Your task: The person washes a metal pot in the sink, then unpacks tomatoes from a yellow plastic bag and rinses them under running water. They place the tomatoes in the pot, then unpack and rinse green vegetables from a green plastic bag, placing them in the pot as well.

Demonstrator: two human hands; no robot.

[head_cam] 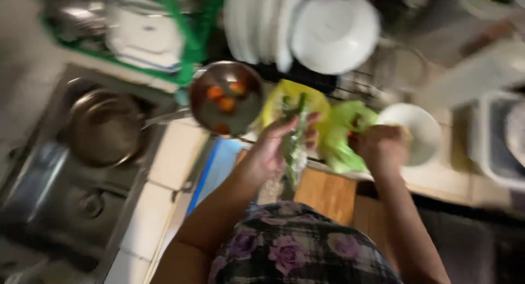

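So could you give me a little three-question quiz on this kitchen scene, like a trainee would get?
1. True or false: the round steel bowl with orange pieces in water stands on the floor.
2. What does the left hand hold? A) a clear plastic bag of green vegetables B) a knife C) a plate
3. Fill in: the right hand is at a crumpled light-green plastic bag, next to a small white ____.

Key: 1 false, it stands on the tiled counter beside the steel sink; 2 A; 3 bowl.
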